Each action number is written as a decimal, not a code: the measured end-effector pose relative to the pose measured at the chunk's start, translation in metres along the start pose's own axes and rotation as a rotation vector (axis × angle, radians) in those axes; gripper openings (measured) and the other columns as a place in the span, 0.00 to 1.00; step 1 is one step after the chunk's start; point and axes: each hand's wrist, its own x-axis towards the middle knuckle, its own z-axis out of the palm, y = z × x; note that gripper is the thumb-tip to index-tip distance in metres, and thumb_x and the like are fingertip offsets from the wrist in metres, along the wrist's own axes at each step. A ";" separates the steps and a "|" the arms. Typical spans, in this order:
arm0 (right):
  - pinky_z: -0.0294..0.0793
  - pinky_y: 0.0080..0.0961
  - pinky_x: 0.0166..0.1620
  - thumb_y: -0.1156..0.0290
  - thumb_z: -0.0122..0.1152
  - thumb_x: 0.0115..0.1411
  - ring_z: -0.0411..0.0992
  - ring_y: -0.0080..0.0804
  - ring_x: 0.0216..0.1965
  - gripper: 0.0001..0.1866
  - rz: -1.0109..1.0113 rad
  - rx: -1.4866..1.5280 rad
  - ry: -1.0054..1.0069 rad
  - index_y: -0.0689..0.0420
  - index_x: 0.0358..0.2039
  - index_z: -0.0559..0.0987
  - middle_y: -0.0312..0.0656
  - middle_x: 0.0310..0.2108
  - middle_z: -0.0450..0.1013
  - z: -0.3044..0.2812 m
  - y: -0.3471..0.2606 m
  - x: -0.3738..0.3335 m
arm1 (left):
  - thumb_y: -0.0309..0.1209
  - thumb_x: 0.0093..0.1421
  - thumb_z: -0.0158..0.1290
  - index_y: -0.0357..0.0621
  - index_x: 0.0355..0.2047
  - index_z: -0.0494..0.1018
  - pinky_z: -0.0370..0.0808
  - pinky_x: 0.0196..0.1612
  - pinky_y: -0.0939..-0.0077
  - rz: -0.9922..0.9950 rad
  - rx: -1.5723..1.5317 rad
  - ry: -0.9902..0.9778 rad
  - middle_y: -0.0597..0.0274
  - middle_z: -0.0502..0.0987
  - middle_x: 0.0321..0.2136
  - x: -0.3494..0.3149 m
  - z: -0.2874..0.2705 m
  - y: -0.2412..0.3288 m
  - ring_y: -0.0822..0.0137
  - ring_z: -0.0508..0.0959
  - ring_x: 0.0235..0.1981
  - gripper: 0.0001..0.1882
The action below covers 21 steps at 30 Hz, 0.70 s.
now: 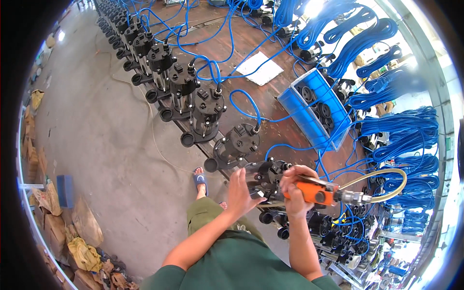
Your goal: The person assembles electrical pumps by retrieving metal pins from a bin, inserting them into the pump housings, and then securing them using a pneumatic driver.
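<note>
My right hand is wrapped around an orange air tool with a metal hose fitting. Its working end is hidden by my fingers and points toward a black pump at the table's edge. Beside that pump my left hand has its fingers stretched out and its thumb apart. Whether its fingers touch the pump is hard to tell. A small black piece with a pale end shows near the left thumb. Another black pump with a clear body stands just beyond.
A row of similar pumps runs along the table edge to the far left. On the brown table lie a white sheet and a blue bin of round black parts. Coiled blue cables line the right. A pale hose trails from the tool.
</note>
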 end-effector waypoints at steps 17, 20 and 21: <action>0.74 0.25 0.31 0.78 0.55 0.51 0.70 0.26 0.23 0.22 0.036 -0.080 0.018 0.67 0.49 0.72 0.51 0.36 0.76 0.017 0.009 0.045 | 0.38 0.34 0.79 0.37 0.68 0.51 0.69 0.62 0.54 0.103 -0.439 -0.243 0.43 0.70 0.57 0.060 0.001 -0.040 0.43 0.72 0.58 0.65; 0.74 0.25 0.31 0.79 0.54 0.51 0.70 0.26 0.24 0.18 -0.127 -0.093 0.150 0.66 0.45 0.73 0.48 0.35 0.74 0.024 0.001 0.075 | 0.43 0.32 0.79 0.41 0.67 0.56 0.68 0.63 0.55 0.156 -0.470 -0.378 0.48 0.71 0.58 0.073 0.008 -0.056 0.44 0.71 0.60 0.63; 0.75 0.23 0.30 0.81 0.55 0.53 0.71 0.25 0.24 0.17 -0.067 -0.143 0.158 0.64 0.45 0.73 0.46 0.34 0.74 0.020 0.007 0.082 | 0.44 0.31 0.79 0.41 0.66 0.58 0.68 0.63 0.55 0.146 -0.424 -0.410 0.48 0.71 0.58 0.074 0.009 -0.059 0.44 0.71 0.59 0.63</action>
